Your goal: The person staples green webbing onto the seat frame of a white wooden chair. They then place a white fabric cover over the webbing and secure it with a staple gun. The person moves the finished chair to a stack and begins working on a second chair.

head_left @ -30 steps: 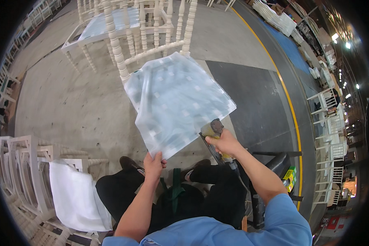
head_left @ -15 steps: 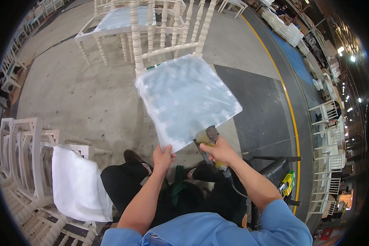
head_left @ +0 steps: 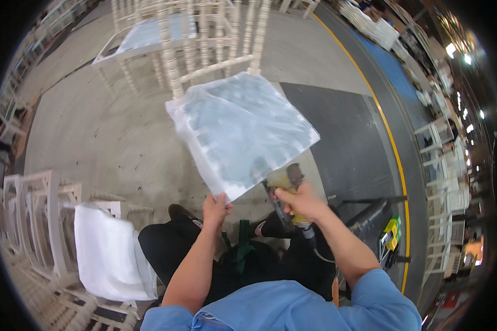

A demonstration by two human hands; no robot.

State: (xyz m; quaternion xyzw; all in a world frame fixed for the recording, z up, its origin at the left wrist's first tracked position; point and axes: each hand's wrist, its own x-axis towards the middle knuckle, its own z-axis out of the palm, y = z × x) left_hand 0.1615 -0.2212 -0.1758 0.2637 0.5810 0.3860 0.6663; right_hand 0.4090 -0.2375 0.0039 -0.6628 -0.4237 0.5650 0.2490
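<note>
A cream chair with turned spindles (head_left: pixel 170 60) stands before me, its back away from me. Over its seat lies a thin, translucent white sheet (head_left: pixel 240 124), with a pale blue surface showing through. My left hand (head_left: pixel 215 212) pinches the sheet at the seat's near corner. In my right hand (head_left: pixel 306 202) is a yellowish pneumatic staple gun (head_left: pixel 280 179) with a dark head and a hose at its handle. Its nose is close to the seat's near edge; motion blur hides whether they touch.
White cloth (head_left: pixel 113 251) drapes over stacked cream chairs (head_left: pixel 55 226) at left. Behind the seat stands another chair with a pale blue seat (head_left: pixel 157 34). A black bench (head_left: pixel 370 223) holding a green-and-yellow box (head_left: pixel 392 231) is at my right. A yellow floor line (head_left: pixel 389 135) runs beyond.
The chair and its sheet appear slightly further left and up in view. The sheet's left side hangs looser and looks more wrinkled. Both hands keep their holds.
</note>
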